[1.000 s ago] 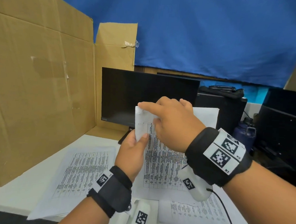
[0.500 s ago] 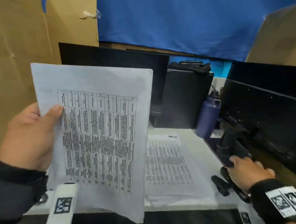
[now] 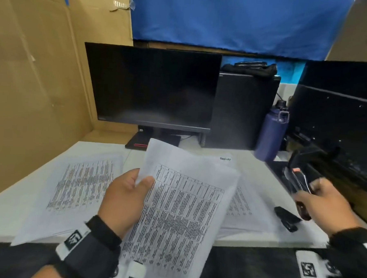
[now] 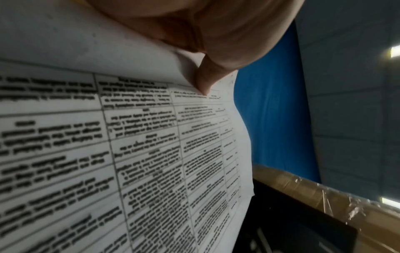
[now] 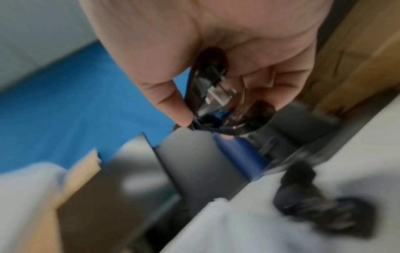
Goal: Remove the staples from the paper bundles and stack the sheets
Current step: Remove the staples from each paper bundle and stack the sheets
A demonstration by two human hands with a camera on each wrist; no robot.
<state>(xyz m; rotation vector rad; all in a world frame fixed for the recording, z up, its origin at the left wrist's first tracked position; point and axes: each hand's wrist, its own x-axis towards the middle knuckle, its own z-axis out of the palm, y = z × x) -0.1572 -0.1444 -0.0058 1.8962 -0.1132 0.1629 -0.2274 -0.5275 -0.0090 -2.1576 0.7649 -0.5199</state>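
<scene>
Bundle [image 3: 181, 204] lowered from upright half a second ago, now tilted over the tabletop's [image 3: 9, 206] near edge, pinched by left hand [image 3: 124, 197]: ready for pulling. White, densely tabled, corner bent. Right hand [image 3: 321, 203], lifted from the right edge, curled round staple remover [image 3: 299, 181].

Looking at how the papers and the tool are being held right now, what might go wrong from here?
The left hand pinches the paper bundle by one edge only, so the sheets may sag, slip or crease. The right hand grips a black tool, blurred in both views; brought in fast, it could tear a corner. A second black tool lies near the table edge and might get knocked off.
</scene>
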